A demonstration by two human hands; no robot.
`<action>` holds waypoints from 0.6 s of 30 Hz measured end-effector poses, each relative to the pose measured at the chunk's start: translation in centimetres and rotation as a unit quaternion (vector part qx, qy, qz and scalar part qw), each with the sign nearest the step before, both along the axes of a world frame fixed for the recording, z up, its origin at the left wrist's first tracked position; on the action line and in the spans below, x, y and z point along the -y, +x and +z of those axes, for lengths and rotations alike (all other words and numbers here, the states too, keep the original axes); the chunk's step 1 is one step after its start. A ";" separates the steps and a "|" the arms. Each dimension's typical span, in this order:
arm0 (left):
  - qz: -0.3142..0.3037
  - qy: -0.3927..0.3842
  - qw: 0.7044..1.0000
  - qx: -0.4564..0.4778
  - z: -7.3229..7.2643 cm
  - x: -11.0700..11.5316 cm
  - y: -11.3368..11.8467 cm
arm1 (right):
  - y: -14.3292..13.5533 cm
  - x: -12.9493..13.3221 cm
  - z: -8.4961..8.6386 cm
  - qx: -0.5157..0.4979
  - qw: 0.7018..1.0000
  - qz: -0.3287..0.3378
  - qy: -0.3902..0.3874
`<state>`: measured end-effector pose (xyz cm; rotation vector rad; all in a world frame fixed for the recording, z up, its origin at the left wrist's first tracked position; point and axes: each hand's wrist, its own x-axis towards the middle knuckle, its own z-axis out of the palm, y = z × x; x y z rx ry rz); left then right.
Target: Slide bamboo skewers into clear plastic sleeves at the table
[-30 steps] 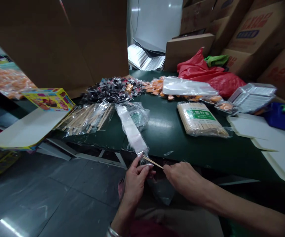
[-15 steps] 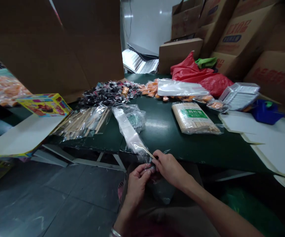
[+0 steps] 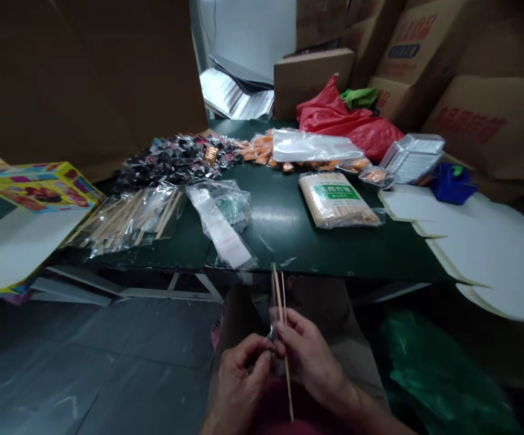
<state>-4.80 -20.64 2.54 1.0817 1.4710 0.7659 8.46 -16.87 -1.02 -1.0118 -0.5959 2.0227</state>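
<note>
Fingers [image 3: 297, 319] clamped on thin sticks [image 3: 288, 382]

The right hand [image 3: 315, 353] grips the thin sticks, their upper ends pointing to 12 o'clock. The left hand [image 3: 246, 376] pinches clear film [image 3: 271, 331] just beside them; blur makes it hard to tell whether the sticks lie inside it. From the hands, the worktop [image 3: 273, 232] spreads at 12 o'clock, bearing film-wrapped sticks [image 3: 130, 219] at 10, a clear plastic strip [image 3: 220, 228] at 11, a labelled stick pack [image 3: 336, 202] at 1 and white sheets [image 3: 483, 241] at 2.
</note>
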 end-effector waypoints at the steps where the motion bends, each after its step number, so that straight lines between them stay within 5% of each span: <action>1: -0.012 -0.015 1.000 0.010 0.2 0.6 -0.1 | 0.4 1.3 0.0 -0.030 0.999 0.004 -0.040; 6: -0.045 -0.050 0.997 0.044 0.4 2.0 0.1 | 2.4 4.0 0.7 -0.057 0.991 0.070 -0.101; 13: 0.015 -0.054 0.996 0.072 -0.5 1.1 0.1 | 2.5 1.8 1.1 0.125 0.979 0.146 0.072; 18: 0.036 -0.022 0.996 0.084 -0.7 -2.5 1.1 | 2.6 0.4 1.2 0.162 0.973 0.114 0.115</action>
